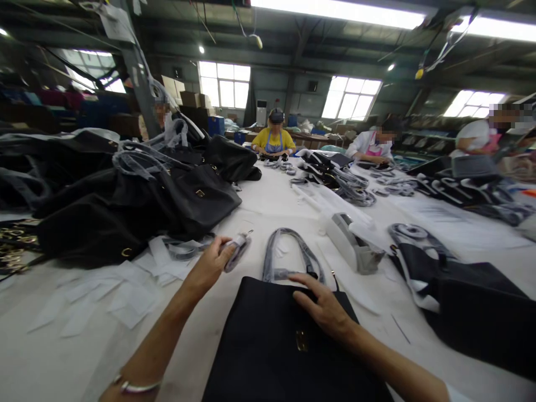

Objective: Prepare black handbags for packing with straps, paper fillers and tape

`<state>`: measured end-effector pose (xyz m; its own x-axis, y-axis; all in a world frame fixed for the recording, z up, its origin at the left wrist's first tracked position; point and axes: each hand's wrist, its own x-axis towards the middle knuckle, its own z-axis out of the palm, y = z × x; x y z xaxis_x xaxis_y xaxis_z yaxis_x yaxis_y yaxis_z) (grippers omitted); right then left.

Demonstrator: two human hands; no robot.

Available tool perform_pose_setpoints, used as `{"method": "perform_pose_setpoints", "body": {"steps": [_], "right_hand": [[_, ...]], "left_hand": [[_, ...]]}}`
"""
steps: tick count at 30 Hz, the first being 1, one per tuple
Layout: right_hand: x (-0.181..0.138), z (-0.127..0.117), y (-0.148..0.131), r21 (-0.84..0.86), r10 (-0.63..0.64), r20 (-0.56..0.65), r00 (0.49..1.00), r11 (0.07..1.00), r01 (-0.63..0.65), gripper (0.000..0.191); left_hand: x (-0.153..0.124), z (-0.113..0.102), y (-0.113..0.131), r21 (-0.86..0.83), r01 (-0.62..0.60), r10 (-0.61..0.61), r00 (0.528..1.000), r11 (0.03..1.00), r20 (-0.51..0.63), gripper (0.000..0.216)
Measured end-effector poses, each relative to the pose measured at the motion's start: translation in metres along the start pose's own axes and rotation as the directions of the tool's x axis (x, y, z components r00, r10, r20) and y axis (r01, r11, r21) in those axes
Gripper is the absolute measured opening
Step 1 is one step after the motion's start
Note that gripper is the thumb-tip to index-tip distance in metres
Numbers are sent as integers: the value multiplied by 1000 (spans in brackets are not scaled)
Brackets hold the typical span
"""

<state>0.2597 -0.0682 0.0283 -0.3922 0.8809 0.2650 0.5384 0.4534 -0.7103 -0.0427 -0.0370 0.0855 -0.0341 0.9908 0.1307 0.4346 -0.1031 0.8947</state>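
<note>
A black handbag (268, 340) with a small gold plate lies flat in front of me. Its handle (288, 231), wrapped in clear plastic, loops out beyond the top edge. My right hand (324, 307) rests on the bag near that edge, fingers apart and holding nothing. To the left, above the table, my left hand (215, 259) is closed on a small plastic-wrapped piece (238, 251) with a thin metal tip; its exact kind I cannot make out. A short black strap with a metal end (334, 281) sticks out at the bag's top right.
Black handbags (180, 195) are heaped on the left, beside loose white paper slips (134, 293). A grey tape dispenser (355, 245) stands beyond the bag. More black bags (473, 301) lie at the right. Several people work farther along the white table (263, 204).
</note>
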Motion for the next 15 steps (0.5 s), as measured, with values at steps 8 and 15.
{"method": "perform_pose_setpoints", "body": {"steps": [8,15], "right_hand": [[64,-35,12,-278,-171,-220,960,955,107,53],[81,-28,51,-128,96,54,994,988,-89,52]], "left_hand": [[75,81,26,-62,6,19,917,998,398,51],[111,112,-12,383,-41,-51,973,923,225,41]]}}
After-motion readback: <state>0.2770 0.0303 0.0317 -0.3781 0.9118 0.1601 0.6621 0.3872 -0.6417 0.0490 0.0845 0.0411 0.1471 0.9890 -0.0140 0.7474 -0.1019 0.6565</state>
